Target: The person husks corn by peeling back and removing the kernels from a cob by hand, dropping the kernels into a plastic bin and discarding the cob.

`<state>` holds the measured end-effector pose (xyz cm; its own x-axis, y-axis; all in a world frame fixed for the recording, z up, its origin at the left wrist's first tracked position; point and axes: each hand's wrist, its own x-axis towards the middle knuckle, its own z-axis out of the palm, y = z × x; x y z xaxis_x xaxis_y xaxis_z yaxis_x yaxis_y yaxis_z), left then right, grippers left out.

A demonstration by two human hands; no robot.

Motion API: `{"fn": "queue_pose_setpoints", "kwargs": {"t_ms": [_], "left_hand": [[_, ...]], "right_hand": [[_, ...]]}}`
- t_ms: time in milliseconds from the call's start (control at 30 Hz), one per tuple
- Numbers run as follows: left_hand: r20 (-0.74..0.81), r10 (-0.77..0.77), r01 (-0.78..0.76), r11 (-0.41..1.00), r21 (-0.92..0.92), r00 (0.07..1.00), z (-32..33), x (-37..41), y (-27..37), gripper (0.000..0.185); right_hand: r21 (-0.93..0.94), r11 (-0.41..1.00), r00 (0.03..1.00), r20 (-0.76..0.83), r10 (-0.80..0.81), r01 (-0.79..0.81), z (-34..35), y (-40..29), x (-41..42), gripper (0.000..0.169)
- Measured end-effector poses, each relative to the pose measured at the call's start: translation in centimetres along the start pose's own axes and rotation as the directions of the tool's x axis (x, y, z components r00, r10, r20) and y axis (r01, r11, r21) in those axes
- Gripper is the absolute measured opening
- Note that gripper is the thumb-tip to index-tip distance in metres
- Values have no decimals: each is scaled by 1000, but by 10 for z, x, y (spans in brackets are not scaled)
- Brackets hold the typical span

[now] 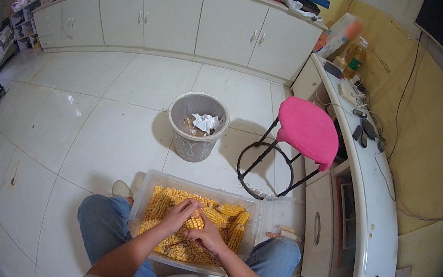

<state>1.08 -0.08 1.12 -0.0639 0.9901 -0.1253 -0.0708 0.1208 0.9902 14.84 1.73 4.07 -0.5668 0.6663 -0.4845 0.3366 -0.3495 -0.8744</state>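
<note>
My left hand [179, 215] and my right hand [206, 235] meet over a clear plastic bin [254, 222], both gripping one yellow corn cob [194, 222]. The left hand holds its upper left side, the right hand its lower right. Beneath them the bin holds dried corn: whole cobs [238, 230] lie at its right side, and loose kernels [190, 196] spread along the back and the front. Several stripped cobs [289, 232] rest in a clear plastic lid or tray at the bin's right. Parts of the held cob are hidden by my fingers.
A grey waste bin [193, 145] with crumpled white paper stands beyond the corn bin. To its right is a stool with a pink seat [308, 130] and black legs. A long white counter [381, 225] runs along the right. My knees flank the corn bin.
</note>
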Motion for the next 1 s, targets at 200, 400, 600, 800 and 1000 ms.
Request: {"fn": "queue_pose_setpoints", "kwargs": {"t_ms": [200,400,600,800,1000], "left_hand": [[67,19,-17,999,-43,998,5,-7,15,17],[46,-75,75,997,1,996,2,-2,3,19],[-6,-124,124,992,2,992,1,-1,0,23],[13,-52,51,997,56,999,6,-4,3,21],[16,-75,75,996,-38,997,4,0,-6,18]], "right_hand": [[332,927,969,223,102,-174,-6,-15,-9,80],[299,942,979,173,104,-153,-1,-7,-7,76],[312,939,982,162,96,-143,0,-8,-9,82],[293,942,979,165,121,-166,0,-4,-2,80],[248,965,992,113,63,-89,2,2,-1,79]]}}
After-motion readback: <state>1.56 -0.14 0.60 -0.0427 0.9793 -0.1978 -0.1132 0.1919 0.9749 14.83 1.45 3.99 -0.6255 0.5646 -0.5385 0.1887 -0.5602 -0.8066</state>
